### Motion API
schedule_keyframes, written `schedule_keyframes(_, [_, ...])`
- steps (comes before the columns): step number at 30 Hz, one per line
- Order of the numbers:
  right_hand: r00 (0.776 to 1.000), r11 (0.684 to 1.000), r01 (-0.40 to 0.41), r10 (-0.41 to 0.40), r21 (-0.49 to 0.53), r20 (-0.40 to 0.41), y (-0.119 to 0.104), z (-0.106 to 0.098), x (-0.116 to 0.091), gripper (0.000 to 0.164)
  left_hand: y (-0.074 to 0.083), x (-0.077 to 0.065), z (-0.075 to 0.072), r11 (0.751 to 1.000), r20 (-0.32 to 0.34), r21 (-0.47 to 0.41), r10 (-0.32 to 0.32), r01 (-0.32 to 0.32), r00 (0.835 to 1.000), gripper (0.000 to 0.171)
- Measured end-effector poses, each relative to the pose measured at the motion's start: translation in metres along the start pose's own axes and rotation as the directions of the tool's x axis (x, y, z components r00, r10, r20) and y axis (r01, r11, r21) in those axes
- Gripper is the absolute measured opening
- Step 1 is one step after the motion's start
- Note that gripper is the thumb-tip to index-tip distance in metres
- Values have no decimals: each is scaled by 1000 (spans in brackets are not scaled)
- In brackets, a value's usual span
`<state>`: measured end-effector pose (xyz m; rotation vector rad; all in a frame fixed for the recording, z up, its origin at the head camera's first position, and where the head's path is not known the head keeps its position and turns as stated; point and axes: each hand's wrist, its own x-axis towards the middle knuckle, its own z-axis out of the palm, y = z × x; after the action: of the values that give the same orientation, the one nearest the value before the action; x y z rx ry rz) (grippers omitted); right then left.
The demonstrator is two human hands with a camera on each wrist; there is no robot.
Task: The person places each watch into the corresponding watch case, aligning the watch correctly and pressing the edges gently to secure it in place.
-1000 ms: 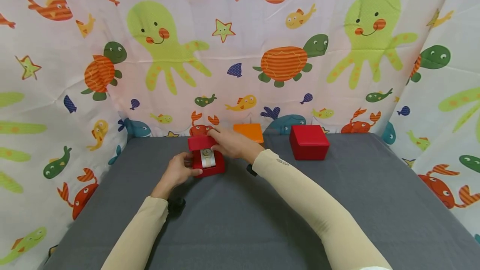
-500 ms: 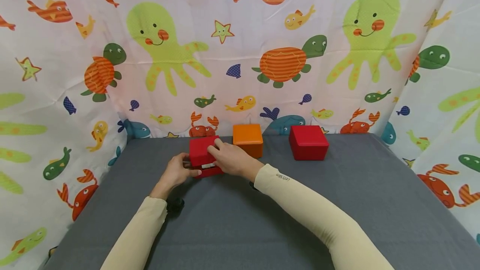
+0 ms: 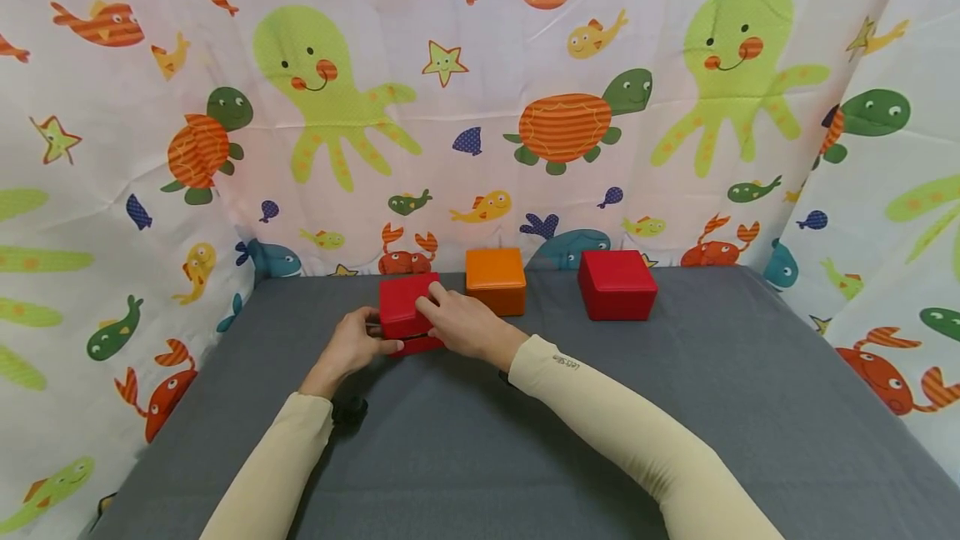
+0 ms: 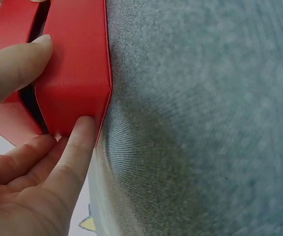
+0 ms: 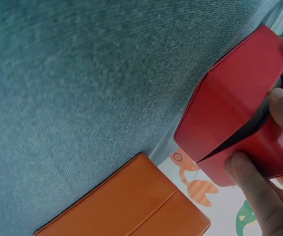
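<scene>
A red hinged watch box (image 3: pixel 405 303) sits on the grey cloth, its lid lowered almost onto the base. In the left wrist view a dark, narrow gap runs between lid and base of the watch box (image 4: pixel 72 59). My left hand (image 3: pixel 352 347) grips the base at its left side, thumb at the front near the gap. On the right, my right hand (image 3: pixel 465 325) holds the lid, fingers on its side and thumb at the front gap, as the right wrist view shows on the watch box (image 5: pixel 225 98). The box's inside is hidden.
An orange box (image 3: pixel 496 282), shut, stands just right of the red watch box. Farther right is a second red box (image 3: pixel 617 285), also shut. Behind them hangs a white curtain (image 3: pixel 480 107) printed with sea animals. A grey cloth (image 3: pixel 450 457) covers the table.
My right hand has brought the lid forward and down over the base, covering the white-strapped watch seen earlier. My left hand has stayed at the box's left side.
</scene>
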<state>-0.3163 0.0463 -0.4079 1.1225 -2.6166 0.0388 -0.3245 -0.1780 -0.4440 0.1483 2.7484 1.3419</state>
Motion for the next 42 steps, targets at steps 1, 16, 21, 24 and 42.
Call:
schedule_keyframes(1, [1000, 1000, 0, 0, 2, 1, 0, 0, 0, 46, 0, 0, 0, 1000, 0, 0, -4, 4, 1000, 68])
schedule_keyframes(16, [998, 994, -51, 49, 100, 25, 4, 4, 0, 46, 1, 1, -1, 1000, 1, -17, -10, 10, 1000, 68])
schedule_keyframes(21, [996, 980, -86, 82, 179, 29, 7, 5, -2, 43, 1, 1, -1, 1000, -1, -30, -6, 6, 1000, 66])
schedule_keyframes(24, [991, 950, -132, 126, 282, 38, 8, 3, -5, 41, 2, -1, -1, 999, -2, -39, -1, 0, 1000, 66])
schedule_keyframes(42, [878, 545, -413, 451, 730, 160, 12, 7, -20, 47, 16, -23, 0, 993, -137, -89, 65, -77, 988, 52])
